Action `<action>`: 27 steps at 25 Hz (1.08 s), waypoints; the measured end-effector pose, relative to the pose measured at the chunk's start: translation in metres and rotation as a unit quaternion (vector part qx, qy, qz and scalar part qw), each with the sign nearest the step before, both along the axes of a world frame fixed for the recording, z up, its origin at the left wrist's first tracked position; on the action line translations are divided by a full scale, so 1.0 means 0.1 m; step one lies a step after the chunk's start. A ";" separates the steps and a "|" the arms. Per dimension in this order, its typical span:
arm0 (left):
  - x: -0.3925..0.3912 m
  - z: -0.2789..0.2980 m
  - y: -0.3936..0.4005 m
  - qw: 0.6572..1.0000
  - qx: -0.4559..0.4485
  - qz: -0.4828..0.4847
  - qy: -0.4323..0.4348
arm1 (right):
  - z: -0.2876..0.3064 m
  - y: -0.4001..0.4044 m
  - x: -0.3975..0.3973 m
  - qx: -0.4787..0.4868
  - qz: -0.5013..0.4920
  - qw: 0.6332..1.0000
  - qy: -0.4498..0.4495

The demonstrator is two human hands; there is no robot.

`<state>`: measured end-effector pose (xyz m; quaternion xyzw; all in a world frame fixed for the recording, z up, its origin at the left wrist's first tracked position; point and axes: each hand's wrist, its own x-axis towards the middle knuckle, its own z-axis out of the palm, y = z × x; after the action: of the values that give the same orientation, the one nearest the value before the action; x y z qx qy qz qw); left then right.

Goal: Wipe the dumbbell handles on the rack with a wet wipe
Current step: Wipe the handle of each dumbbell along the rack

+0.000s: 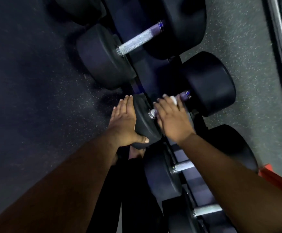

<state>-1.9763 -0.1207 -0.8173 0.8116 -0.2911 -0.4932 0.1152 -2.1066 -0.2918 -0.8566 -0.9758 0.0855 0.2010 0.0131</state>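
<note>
Head camera, looking down at a dumbbell rack (142, 69) on a dark speckled floor (36, 81). The left hand (123, 121) lies flat against the near end weight of a black dumbbell (209, 84), thumb hooked under its edge. The right hand (172, 116) wraps that dumbbell's metal handle (152, 112), a white wet wipe (174, 100) peeking from beneath its fingers. More dumbbells rest above and below.

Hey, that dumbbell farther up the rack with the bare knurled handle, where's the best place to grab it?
Grip the knurled handle mid-span, coming from above. It is the only narrow part, bare between the two wide black heads, and it lies level on the rack with its top exposed.
</note>
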 end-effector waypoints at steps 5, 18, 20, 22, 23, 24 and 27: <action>0.00 -0.03 0.01 1.000 0.002 0.001 0.004 | 0.08 -0.04 0.30 0.042 0.082 0.993 0.074; 0.00 -0.03 0.01 1.000 -0.003 0.000 0.004 | 0.03 -0.24 0.39 -0.083 0.050 0.995 0.039; -0.01 -0.03 0.02 1.000 -0.003 0.001 0.006 | 0.07 -0.31 0.19 -0.043 0.069 0.995 0.062; -0.01 -0.05 0.03 1.000 -0.008 0.002 0.001 | 0.18 -0.38 -0.16 -0.048 0.094 0.993 0.055; 0.01 -0.07 0.03 1.000 -0.008 0.000 -0.002 | 0.19 -0.39 -0.18 -0.070 0.094 0.991 0.064; 0.01 -0.07 0.03 1.000 -0.007 -0.001 -0.004 | 0.19 -0.35 -0.07 -0.073 0.084 0.990 0.091; 0.00 -0.05 0.02 1.000 -0.005 0.000 -0.004 | 0.20 -0.32 0.62 -0.034 0.053 0.980 0.191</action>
<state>-1.9766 -0.1185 -0.8222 0.8130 -0.2940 -0.4886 0.1178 -2.0441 -0.3242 -0.8362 -0.9224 0.0416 0.3810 -0.0470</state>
